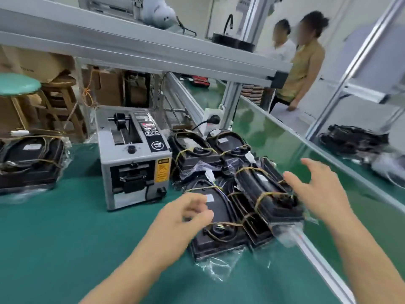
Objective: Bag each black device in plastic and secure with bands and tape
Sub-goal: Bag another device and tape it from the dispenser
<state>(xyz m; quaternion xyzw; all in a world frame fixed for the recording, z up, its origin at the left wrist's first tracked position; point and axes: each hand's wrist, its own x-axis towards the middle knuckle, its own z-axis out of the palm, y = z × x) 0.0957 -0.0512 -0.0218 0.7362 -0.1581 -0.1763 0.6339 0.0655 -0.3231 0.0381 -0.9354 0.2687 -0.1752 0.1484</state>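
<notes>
Both hands hover over a pile of bagged black devices at the right side of the green table [65,227]; neither grips anything. The left hand [186,213] hangs with fingers loosely curled just above the nearest bagged device [217,233], which lies flat under and just beyond its fingertips, while the right hand [317,189] is spread, fingers straight, just right of the tilted device [267,194] that leans on top of the pile. That tilted device looks the likeliest trouble: it rests at a slant near the table's metal edge rail [317,255], so a nudge from the right hand could slide it off the pile. Loose plastic [219,268] trails from the near device toward the person, and a careless pull could drag the bag or slip a yellowish rubber band [260,198]. To the left of the left hand stands a grey tape dispenser [133,159]; no cut tape is visible at its mouth. Both hands are blurred, so whether the fingertips touch anything is unclear. Tape on the bags cannot be made out, and further devices [28,161] far left are partly cut off.
</notes>
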